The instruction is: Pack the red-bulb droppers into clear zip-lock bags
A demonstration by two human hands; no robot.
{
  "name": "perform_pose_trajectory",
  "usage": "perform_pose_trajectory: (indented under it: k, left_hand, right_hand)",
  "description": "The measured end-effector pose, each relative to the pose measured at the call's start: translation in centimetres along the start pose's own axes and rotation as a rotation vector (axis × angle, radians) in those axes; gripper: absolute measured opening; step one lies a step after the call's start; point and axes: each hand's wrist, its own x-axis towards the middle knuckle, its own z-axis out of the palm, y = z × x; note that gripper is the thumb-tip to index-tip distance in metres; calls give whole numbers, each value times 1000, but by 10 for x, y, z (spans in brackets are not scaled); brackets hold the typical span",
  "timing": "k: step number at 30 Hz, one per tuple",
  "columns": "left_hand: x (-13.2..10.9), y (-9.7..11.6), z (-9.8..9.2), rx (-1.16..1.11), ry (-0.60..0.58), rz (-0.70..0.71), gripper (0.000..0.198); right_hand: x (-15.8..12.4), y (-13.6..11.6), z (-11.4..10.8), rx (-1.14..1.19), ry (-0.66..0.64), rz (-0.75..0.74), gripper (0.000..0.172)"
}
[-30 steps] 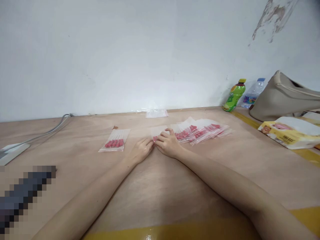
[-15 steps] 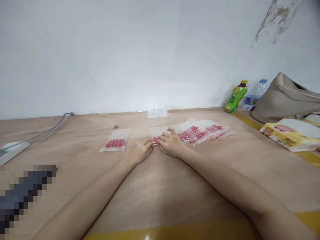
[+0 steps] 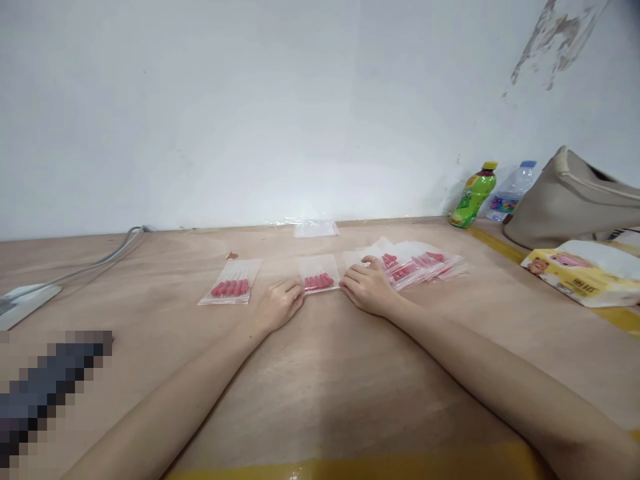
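Observation:
A small clear zip bag (image 3: 320, 265) with several red capsule-shaped pieces (image 3: 319, 281) lies flat between my hands, its zip edge toward me. My left hand (image 3: 281, 305) is closed at the bag's near left corner, fingertips pressed together on it. At the near right corner my right hand (image 3: 369, 288) is closed, thumb and fingers pinching the zip edge, with the index finger raised and bent. Another filled zip bag (image 3: 233, 283) lies left of my left hand. Behind and right of my right hand is a spread pile of filled bags (image 3: 420, 265), partly covered by it.
An empty clear bag (image 3: 316, 229) lies by the wall. At right stand a green bottle (image 3: 473, 197), a clear bottle (image 3: 513, 190), a beige bag (image 3: 565, 200) and a yellow-white tissue pack (image 3: 583, 273). A cable (image 3: 100, 259) and a blurred dark object (image 3: 50, 387) are at left.
My right hand has slid right along the bag's zip edge to its far corner, uncovering the red pieces. My left hand has stayed at the left corner.

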Motion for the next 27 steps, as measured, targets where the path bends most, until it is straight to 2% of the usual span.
perform_pose_trajectory:
  k: [5, 9, 13, 16, 17, 20, 22, 24, 27]
  left_hand:
    - [0, 2, -1, -30, 42, -77, 14]
    - [2, 1, 6, -131, 74, -181, 39]
    - [2, -3, 13, -207, 22, -153, 28]
    - [1, -7, 11, -201, 77, -210, 34]
    - [1, -9, 8, -205, 111, -236, 37]
    - [0, -21, -5, -220, 176, -282, 40]
    - [-5, -34, -16, -226, 179, -321, 36]
    - [-18, -51, -26, -235, 148, -377, 33]
    - [-49, -79, -34, -239, 59, -429, 32]
  right_hand:
    - [0, -3, 2, 7, 33, 58, 24]
    - [2, -11, 1, 66, 46, 88, 23]
    - [3, -12, -9, 142, -30, 127, 17]
    - [0, -4, -19, 127, -125, 223, 41]
    - [-2, 0, -22, 110, -159, 254, 43]
    - [-7, 11, -26, 83, -263, 302, 30]
    - [-8, 15, -27, 102, -318, 299, 25]
    - [-7, 14, -26, 152, -346, 267, 25]
    - [-2, 6, -24, 246, -361, 221, 31]
